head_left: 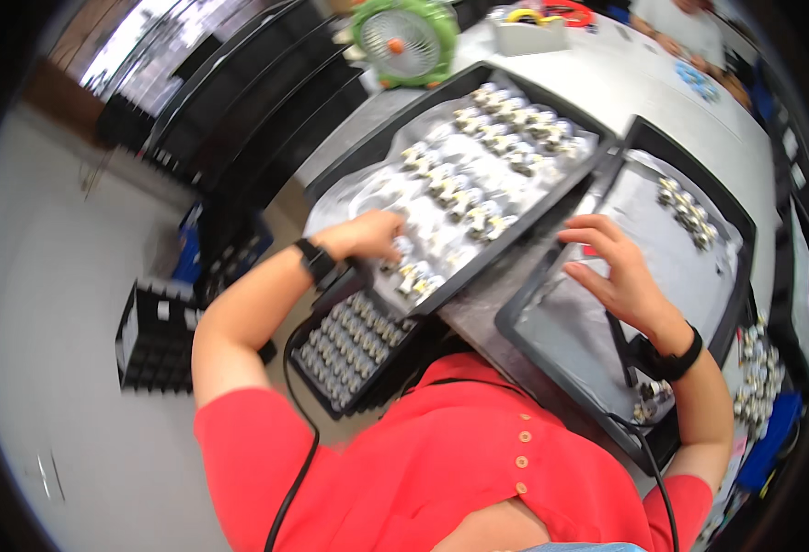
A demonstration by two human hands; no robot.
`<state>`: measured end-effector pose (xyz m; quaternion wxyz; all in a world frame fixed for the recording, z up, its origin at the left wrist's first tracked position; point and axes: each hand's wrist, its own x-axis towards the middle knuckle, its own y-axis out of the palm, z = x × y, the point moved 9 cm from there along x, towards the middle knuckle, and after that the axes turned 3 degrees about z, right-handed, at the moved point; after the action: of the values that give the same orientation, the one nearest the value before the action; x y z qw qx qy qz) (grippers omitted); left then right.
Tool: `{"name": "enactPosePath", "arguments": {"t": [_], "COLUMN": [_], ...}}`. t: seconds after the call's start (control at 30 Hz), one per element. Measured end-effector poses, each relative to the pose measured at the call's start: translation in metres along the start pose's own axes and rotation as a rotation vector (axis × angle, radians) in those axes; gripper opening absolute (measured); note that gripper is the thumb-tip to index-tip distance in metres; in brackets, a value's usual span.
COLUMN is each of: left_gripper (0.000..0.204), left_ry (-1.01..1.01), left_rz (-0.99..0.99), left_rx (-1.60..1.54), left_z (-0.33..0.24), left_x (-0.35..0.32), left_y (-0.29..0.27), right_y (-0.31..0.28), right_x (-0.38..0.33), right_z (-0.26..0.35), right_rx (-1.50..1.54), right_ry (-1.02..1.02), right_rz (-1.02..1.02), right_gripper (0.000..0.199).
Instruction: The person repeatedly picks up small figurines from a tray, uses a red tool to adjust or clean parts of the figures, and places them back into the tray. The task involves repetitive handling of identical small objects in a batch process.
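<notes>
My left hand reaches over the near left corner of a black tray lined with crumpled whitish sheet. Its fingers are curled down together among small silvery parts with yellowish bits; whatever they pinch is hidden. Above a second black tray, on the right, my right hand is held with thumb and fingers apart and nothing between them. A small red patch shows behind those fingers. A short row of similar parts lies toward this tray's far end, with a few more near my right wrist.
Below the left tray stands another tray full of parts. A green fan and a tape dispenser are on the far table. Across it sits another person. Loose parts lie at right; a black crate stands on the floor.
</notes>
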<state>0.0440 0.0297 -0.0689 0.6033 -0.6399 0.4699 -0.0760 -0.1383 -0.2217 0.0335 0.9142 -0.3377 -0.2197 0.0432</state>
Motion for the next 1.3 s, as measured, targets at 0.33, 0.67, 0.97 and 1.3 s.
{"name": "enactPosePath", "arguments": {"t": [0.33, 0.67, 0.97, 1.3], "left_gripper": [0.036, 0.037, 0.024, 0.021], "left_ry": [-0.006, 0.01, 0.639, 0.711], "left_rz": [0.129, -0.058, -0.067, 0.053], "left_rx": [-0.055, -0.261, -0.809, -0.946], "left_z": [-0.016, -0.063, -0.225, -0.247], "left_x": [-0.004, -0.037, -0.048, 0.003], "left_y": [0.003, -0.047, -0.084, -0.04], "right_y": [-0.007, -0.033, -0.023, -0.028], "right_x": [0.001, -0.028, -0.103, -0.136], "right_z": [-0.013, -0.024, -0.042, -0.048], "right_rx": [0.016, -0.2, -0.464, -0.53], "right_ry": [0.033, 0.265, 0.832, 1.018], "right_rz": [-0.012, 0.275, 1.003, 1.285], "right_gripper": [0.025, 0.03, 0.042, 0.068]}}
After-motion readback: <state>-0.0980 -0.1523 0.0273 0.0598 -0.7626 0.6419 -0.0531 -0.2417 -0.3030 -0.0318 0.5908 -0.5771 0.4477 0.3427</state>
